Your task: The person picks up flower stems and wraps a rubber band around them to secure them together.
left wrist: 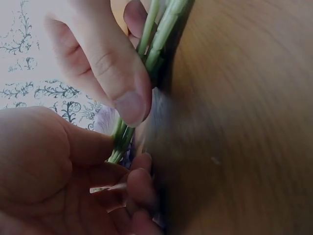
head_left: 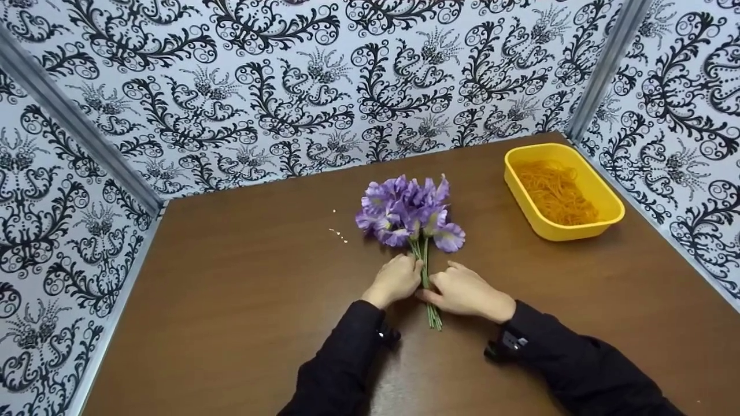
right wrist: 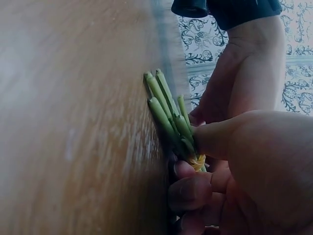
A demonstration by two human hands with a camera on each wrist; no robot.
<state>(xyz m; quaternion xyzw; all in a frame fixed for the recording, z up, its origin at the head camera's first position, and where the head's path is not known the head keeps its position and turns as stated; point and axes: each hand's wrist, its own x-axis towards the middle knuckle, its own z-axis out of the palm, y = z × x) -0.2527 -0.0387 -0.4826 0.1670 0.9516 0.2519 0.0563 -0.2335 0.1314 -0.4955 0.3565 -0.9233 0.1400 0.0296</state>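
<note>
A bunch of purple artificial flowers (head_left: 404, 211) lies on the brown table, blooms away from me and green stems (head_left: 433, 318) towards me. My left hand (head_left: 396, 277) pinches the stems between thumb and fingers just below the blooms. Lower down, my right hand (head_left: 465, 290) holds the same stems. In the right wrist view, a yellow rubber band (right wrist: 198, 161) circles the stems near the right thumb and fingers. The cut stem ends (right wrist: 159, 90) stick out past that hand. Both hands show close together around the stems (left wrist: 166, 29) in the left wrist view.
A yellow plastic tub (head_left: 610, 214) stands at the back right, holding a heap of orange-yellow rubber bands (head_left: 555, 193). Small pale crumbs (head_left: 338, 234) lie left of the flowers. Patterned panels (head_left: 324, 86) border the table at the back and sides.
</note>
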